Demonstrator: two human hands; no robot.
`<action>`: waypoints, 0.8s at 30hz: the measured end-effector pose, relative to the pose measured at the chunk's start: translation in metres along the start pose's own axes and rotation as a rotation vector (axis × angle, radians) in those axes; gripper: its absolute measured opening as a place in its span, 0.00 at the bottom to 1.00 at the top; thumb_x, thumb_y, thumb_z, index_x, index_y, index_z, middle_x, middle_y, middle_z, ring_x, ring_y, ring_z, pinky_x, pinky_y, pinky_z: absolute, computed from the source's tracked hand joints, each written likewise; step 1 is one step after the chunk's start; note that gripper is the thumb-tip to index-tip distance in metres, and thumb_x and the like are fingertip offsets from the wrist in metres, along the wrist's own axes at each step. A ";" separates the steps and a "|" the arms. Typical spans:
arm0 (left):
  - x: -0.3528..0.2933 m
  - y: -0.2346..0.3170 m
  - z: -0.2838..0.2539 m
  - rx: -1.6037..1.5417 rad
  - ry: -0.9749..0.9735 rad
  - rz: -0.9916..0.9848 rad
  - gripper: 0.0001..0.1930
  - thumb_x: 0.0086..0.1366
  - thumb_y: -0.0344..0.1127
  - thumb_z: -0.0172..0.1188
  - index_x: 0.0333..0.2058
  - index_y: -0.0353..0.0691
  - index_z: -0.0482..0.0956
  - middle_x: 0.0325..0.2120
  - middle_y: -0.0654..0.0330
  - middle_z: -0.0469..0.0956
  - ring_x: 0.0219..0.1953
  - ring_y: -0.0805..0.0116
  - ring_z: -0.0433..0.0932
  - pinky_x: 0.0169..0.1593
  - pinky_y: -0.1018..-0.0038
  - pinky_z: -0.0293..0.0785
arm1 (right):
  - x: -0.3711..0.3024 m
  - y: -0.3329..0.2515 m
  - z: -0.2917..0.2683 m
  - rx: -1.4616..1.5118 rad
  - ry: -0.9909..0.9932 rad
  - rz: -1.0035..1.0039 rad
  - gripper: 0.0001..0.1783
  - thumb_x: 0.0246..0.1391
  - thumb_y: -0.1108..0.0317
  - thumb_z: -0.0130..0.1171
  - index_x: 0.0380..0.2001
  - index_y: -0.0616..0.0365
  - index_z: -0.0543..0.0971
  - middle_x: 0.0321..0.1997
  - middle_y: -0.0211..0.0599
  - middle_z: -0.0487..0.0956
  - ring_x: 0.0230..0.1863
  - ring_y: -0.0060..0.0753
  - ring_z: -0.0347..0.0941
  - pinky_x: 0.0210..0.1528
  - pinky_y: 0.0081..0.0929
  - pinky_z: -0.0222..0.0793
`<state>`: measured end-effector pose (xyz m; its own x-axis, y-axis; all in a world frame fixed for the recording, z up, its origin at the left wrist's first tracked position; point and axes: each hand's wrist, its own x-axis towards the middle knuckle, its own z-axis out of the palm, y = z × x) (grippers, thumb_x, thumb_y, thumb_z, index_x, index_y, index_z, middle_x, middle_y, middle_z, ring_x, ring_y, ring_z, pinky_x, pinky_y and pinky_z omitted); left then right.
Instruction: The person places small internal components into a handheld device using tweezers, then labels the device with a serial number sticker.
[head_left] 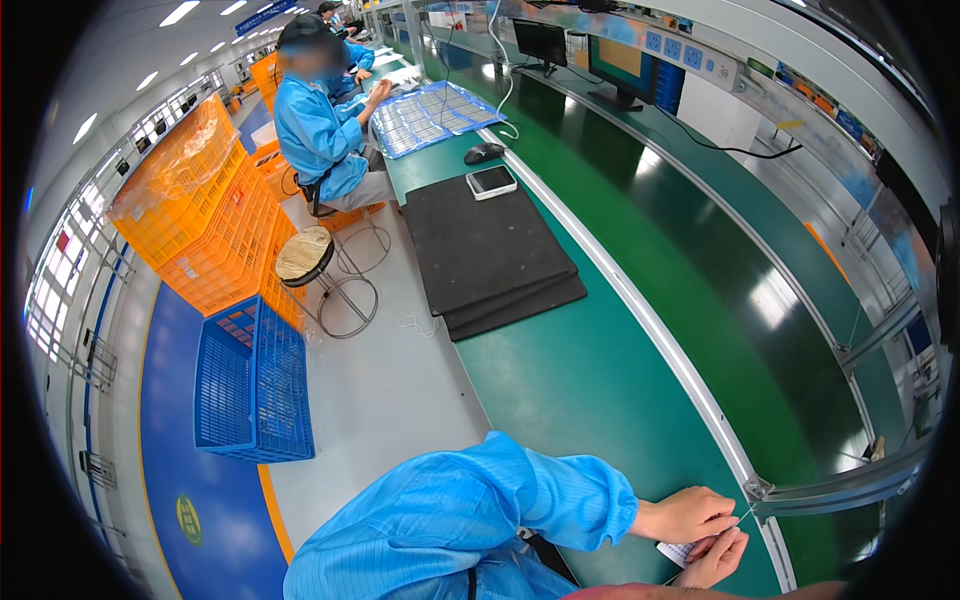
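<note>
My left hand (690, 515) reaches in from a blue sleeve, fingers bent and pressed together at the tips. Just below it, my right hand (716, 560) is curled, its fingertips close to the left ones. Whatever the fingertips pinch is too small to make out. A small white flat piece with dark marks (676, 552) shows beside the right hand, partly hidden by both hands. I cannot tell whether it is held or lies on the green bench (560, 400).
Black mats (490, 250) lie farther along the bench, with a white-edged phone-like device (491, 182) and a black mouse (484, 153). A metal rail (660, 350) borders the bench. Left stand a stool (305, 256), a blue crate (255, 380) and orange crates (215, 220). A seated co-worker (320, 130) works beyond.
</note>
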<state>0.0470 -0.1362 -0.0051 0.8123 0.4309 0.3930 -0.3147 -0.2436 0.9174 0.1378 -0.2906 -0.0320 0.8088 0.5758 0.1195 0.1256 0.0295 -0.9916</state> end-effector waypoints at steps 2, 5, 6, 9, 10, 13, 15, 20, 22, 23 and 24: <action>0.000 -0.001 0.000 0.016 0.006 0.016 0.20 0.78 0.40 0.57 0.26 0.35 0.69 0.21 0.47 0.77 0.24 0.43 0.76 0.30 0.52 0.68 | -0.001 -0.005 0.007 0.004 0.062 0.010 0.15 0.81 0.54 0.49 0.41 0.53 0.68 0.18 0.20 0.63 0.18 0.10 0.53 0.21 0.16 0.44; -0.001 -0.002 0.000 -0.021 -0.003 0.000 0.19 0.77 0.39 0.57 0.26 0.35 0.70 0.22 0.48 0.77 0.24 0.43 0.76 0.30 0.52 0.68 | -0.005 -0.023 0.028 -0.005 0.158 0.003 0.14 0.80 0.55 0.49 0.43 0.53 0.69 0.18 0.19 0.63 0.18 0.10 0.53 0.21 0.16 0.44; -0.001 -0.001 0.000 -0.036 0.001 -0.019 0.19 0.77 0.39 0.57 0.26 0.35 0.70 0.21 0.48 0.77 0.25 0.43 0.76 0.30 0.52 0.68 | -0.006 -0.027 0.032 -0.017 0.190 -0.013 0.14 0.80 0.55 0.49 0.44 0.53 0.69 0.19 0.19 0.63 0.19 0.10 0.52 0.21 0.16 0.44; 0.000 0.002 0.000 -0.036 0.010 -0.026 0.19 0.77 0.39 0.56 0.26 0.35 0.70 0.21 0.48 0.76 0.24 0.43 0.76 0.30 0.52 0.68 | -0.002 -0.008 0.014 -0.027 0.103 -0.031 0.14 0.81 0.55 0.49 0.42 0.53 0.70 0.18 0.19 0.62 0.19 0.10 0.53 0.21 0.16 0.44; 0.000 0.002 -0.001 -0.017 0.018 -0.017 0.19 0.78 0.39 0.56 0.27 0.35 0.70 0.21 0.48 0.76 0.24 0.43 0.76 0.30 0.52 0.68 | -0.001 -0.006 0.013 -0.027 0.103 -0.031 0.14 0.81 0.55 0.49 0.42 0.53 0.70 0.18 0.19 0.62 0.19 0.10 0.53 0.21 0.16 0.44; 0.000 0.002 0.000 0.012 0.023 0.011 0.19 0.78 0.39 0.56 0.26 0.35 0.69 0.20 0.48 0.75 0.24 0.43 0.75 0.30 0.52 0.67 | 0.000 -0.004 0.008 -0.042 0.070 -0.039 0.16 0.80 0.54 0.49 0.41 0.54 0.70 0.18 0.19 0.62 0.18 0.10 0.53 0.21 0.16 0.44; 0.000 0.001 -0.001 0.001 0.010 0.001 0.19 0.78 0.39 0.56 0.27 0.35 0.69 0.21 0.48 0.76 0.24 0.42 0.75 0.29 0.52 0.67 | 0.000 -0.002 0.005 -0.015 0.036 -0.030 0.17 0.81 0.54 0.49 0.39 0.54 0.70 0.18 0.20 0.63 0.18 0.10 0.53 0.21 0.16 0.44; 0.000 -0.002 0.000 0.009 0.018 0.016 0.18 0.77 0.39 0.56 0.27 0.35 0.70 0.21 0.49 0.77 0.24 0.43 0.76 0.30 0.52 0.68 | -0.001 -0.015 0.018 -0.027 0.105 0.010 0.15 0.80 0.54 0.50 0.43 0.54 0.70 0.19 0.20 0.64 0.19 0.10 0.54 0.22 0.16 0.44; -0.001 -0.002 -0.001 -0.033 -0.003 -0.020 0.18 0.77 0.38 0.56 0.27 0.35 0.70 0.22 0.49 0.78 0.25 0.44 0.77 0.30 0.53 0.70 | -0.002 -0.016 0.019 -0.037 0.128 0.032 0.14 0.80 0.55 0.50 0.46 0.54 0.70 0.20 0.20 0.64 0.20 0.10 0.55 0.22 0.16 0.44; -0.001 -0.003 0.000 -0.034 -0.004 -0.020 0.18 0.77 0.38 0.56 0.27 0.35 0.70 0.22 0.49 0.78 0.25 0.44 0.77 0.30 0.53 0.70 | -0.002 -0.013 0.016 -0.028 0.103 0.008 0.12 0.79 0.56 0.51 0.48 0.54 0.70 0.21 0.20 0.65 0.20 0.11 0.56 0.23 0.16 0.45; -0.001 -0.004 0.001 -0.032 0.005 -0.008 0.17 0.77 0.38 0.56 0.27 0.35 0.70 0.23 0.49 0.78 0.25 0.44 0.78 0.31 0.53 0.70 | -0.002 -0.011 0.014 -0.018 0.078 -0.016 0.12 0.79 0.57 0.52 0.50 0.54 0.70 0.21 0.20 0.65 0.21 0.11 0.56 0.23 0.16 0.45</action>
<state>0.0482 -0.1368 -0.0092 0.8122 0.4376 0.3857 -0.3235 -0.2124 0.9221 0.1269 -0.2807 -0.0223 0.8490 0.5096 0.1399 0.1489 0.0234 -0.9886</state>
